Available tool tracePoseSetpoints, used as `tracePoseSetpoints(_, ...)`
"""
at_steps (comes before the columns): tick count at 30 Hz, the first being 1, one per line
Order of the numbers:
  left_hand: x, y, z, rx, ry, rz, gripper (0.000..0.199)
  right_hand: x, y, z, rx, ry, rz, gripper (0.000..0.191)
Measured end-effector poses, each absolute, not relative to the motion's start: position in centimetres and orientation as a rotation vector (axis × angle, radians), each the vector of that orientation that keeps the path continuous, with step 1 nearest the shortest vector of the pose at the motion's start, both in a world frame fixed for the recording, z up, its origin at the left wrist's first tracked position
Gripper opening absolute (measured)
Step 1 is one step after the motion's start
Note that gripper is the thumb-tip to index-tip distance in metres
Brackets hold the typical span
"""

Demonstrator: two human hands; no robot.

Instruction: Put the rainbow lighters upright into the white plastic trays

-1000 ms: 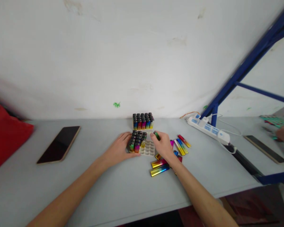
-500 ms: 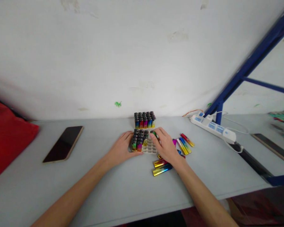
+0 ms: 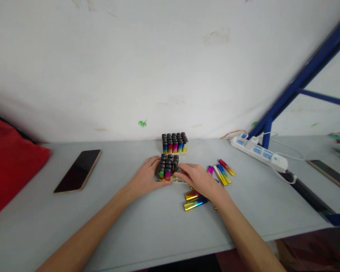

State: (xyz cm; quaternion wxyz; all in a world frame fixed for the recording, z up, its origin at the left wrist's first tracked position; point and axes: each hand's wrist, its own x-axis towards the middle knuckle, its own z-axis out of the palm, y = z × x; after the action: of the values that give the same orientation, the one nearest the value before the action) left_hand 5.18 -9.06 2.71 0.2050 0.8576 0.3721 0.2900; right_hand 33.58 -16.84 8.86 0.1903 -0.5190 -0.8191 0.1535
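Note:
Upright lighters with black tops (image 3: pixel 167 162) fill the left part of a pale tray (image 3: pixel 179 181) with round slots. My left hand (image 3: pixel 147 175) curves round the tray's left side, its thumb along the front edge; I take it as gripping the tray. The fingers of my right hand (image 3: pixel 197 176) pinch a black-topped lighter (image 3: pixel 177 170) at the front of the third row. Behind the tray stands a block of upright lighters (image 3: pixel 175 143). Loose lighters (image 3: pixel 195 203) lie beneath and beside my right hand, with more colourful ones (image 3: pixel 222 174) further right.
A dark phone (image 3: pixel 78 170) lies at the left, near a red cloth (image 3: pixel 14 162). At the right are a white power strip (image 3: pixel 259 152) with cables, a blue metal frame (image 3: pixel 289 96) and another phone (image 3: pixel 330 175). A white wall (image 3: pixel 170 68) rises behind the table.
My right hand has moved left from the tray's back right area to the front of the third row, bringing a lighter there. My left hand stays at the tray.

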Motion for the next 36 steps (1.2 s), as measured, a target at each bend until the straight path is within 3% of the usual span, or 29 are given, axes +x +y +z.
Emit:
tracePoseSetpoints(5,5.1,-8.7,2.7,2.38,1.034,0.816,0.08,33.3,-16.7,9.4,-1.535,-2.36,0.434,0.033)
tracePoseSetpoints(9,4.9,-8.3,2.4,2.373,1.034,0.821,0.082,35.3,-16.6,9.5,-1.406,-2.204,0.543,0.031)
tracePoseSetpoints(16,4.9,-8.1,2.1,2.345,1.039,0.826,0.086,43.2,-15.4,9.1,-1.845,-1.621,0.138,0.022)
tracePoseSetpoints(24,5.1,-7.7,1.8,2.354,0.973,0.869,0.083,50.1,-19.2,5.5,-1.974,-1.573,0.005,0.022)
tracePoseSetpoints(30,5.3,-7.5,1.6,2.349,0.947,0.91,0.081,51.1,-19.7,5.7,-2.088,-1.685,0.179,0.026)
tracePoseSetpoints(36,5.6,-7.7,1.9,2.343,0.974,0.873,0.082,49.4,-17.8,8.0,-1.814,-1.403,0.455,0.017)
